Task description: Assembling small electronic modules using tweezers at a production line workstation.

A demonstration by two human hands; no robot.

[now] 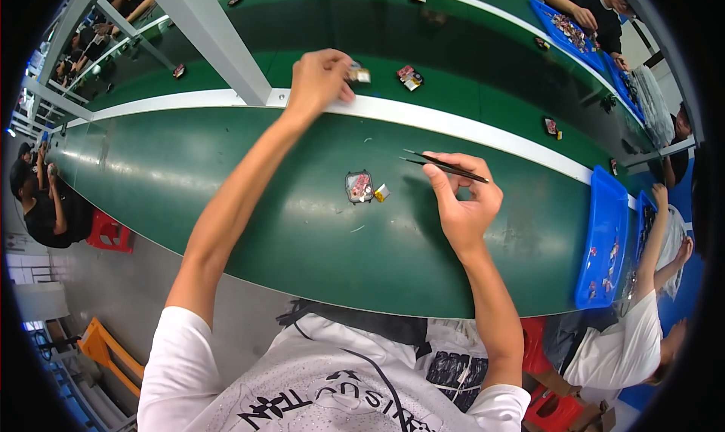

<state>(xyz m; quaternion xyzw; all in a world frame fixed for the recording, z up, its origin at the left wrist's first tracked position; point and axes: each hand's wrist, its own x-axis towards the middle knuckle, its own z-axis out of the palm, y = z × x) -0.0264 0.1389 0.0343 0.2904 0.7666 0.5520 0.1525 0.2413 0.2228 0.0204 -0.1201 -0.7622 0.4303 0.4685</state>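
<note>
My left hand (320,80) reaches over the white rail at the far side of the bench, its fingers closed on a small electronic assembly (359,75) with a pale and yellowish part; motion blurs it. In my right hand (470,202) is a pair of black tweezers (447,167), tips pointing left and slightly apart, held above the bench. Between my arms on the green bench lies a small dark watch-like case (359,186) with reddish and silvery insides. A small yellow-and-silver battery-like piece (382,193) sits at its right side.
Beyond the white rail (453,126), a green conveyor belt carries several similar assemblies, one (410,78) right of my left hand. A grey metal post (211,39) rises left of that hand. At right stands a blue tray (602,239) with small parts; a co-worker (619,341) sits beyond it.
</note>
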